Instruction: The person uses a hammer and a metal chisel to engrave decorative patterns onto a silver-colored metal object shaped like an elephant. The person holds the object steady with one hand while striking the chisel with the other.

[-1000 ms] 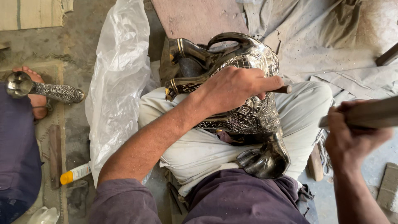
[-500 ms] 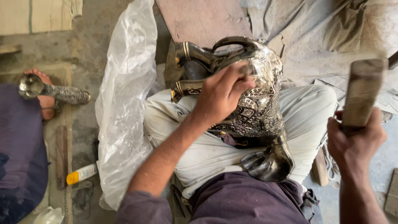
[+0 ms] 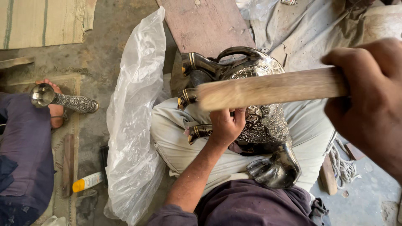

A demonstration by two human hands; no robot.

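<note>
An engraved silver-and-black metal elephat figure (image 3: 264,121) lies on a padded cloth cushion (image 3: 180,142) across my lap. My left hand (image 3: 226,125) presses against its side with fingers curled, seemingly pinching a small tool that I cannot make out. My right hand (image 3: 368,100) is close to the camera, closed around a long wooden stick (image 3: 268,88) that stretches leftward over the figure.
A crumpled clear plastic bag (image 3: 134,121) lies left of the cushion. A wooden plank (image 3: 205,25) lies ahead. At the left, another person's foot (image 3: 52,111) rests by an engraved metal piece (image 3: 63,100). A small yellow-capped bottle (image 3: 88,182) lies on the floor.
My right hand has swung the wooden stick from upright at the right to level across the figure. My left hand slid lower on the figure's side.
</note>
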